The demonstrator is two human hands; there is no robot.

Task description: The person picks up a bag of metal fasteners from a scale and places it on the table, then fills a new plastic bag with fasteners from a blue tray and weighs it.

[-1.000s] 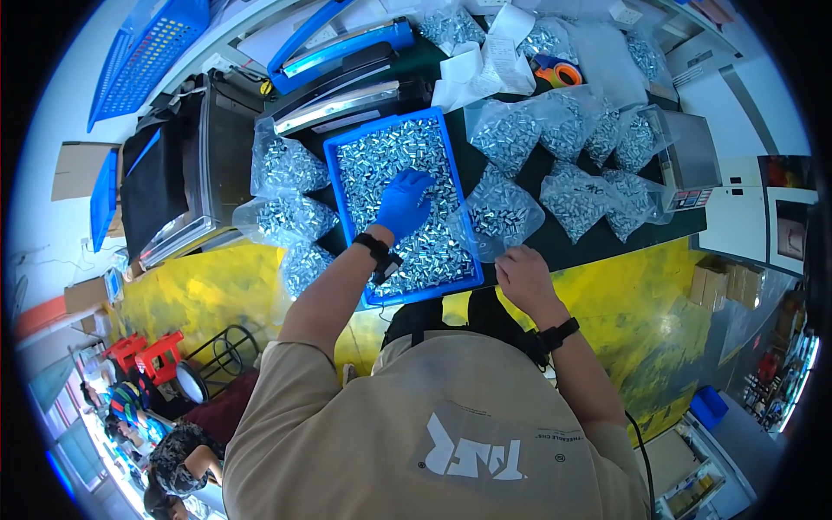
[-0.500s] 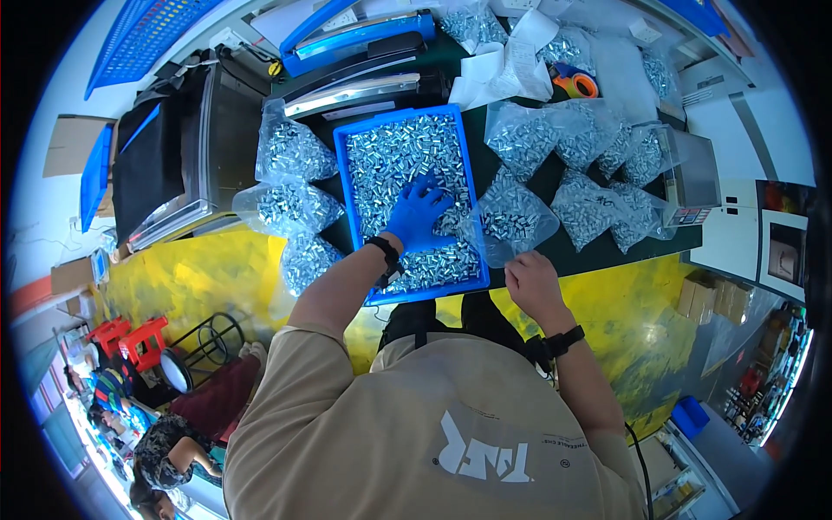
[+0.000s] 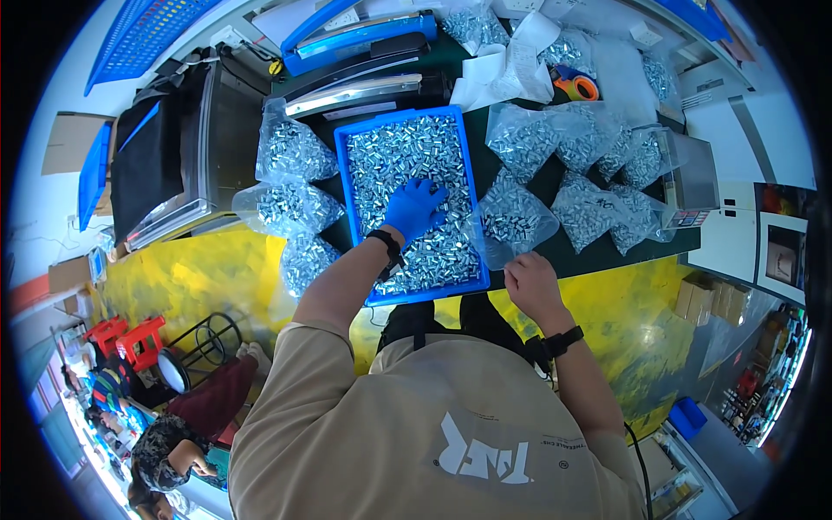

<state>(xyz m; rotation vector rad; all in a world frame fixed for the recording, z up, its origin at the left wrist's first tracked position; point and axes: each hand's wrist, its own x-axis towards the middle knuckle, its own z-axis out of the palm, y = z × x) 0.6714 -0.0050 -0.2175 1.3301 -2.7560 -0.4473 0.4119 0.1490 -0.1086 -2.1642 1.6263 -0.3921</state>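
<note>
A blue tray (image 3: 341, 165) full of small silvery metal sleeves (image 3: 407, 147) lies on the dark green table. My left hand (image 3: 414, 211), in a blue glove, rests on the sleeves near the tray's middle, fingers a little bent and apart, holding none that I can see. At the table's front edge is my bare right hand (image 3: 533, 284), its fingers curled closed. Just beyond it a clear plastic bag of sleeves (image 3: 511, 218) lies against the tray's right side, its loose end close to my fingertips. Whether they pinch it is hidden.
Filled clear bags (image 3: 295, 154) are stacked left of the tray, and several more (image 3: 582, 208) lie to its right. Behind stand bag sealers (image 3: 364, 95), white paper (image 3: 507, 74) and an orange tape roll (image 3: 579, 87). A metal box (image 3: 691, 173) stands at the right end. People sit at lower left.
My left hand has shifted slightly left and away from me over the sleeves, its fingers more drawn in than before. My right hand has hardly moved.
</note>
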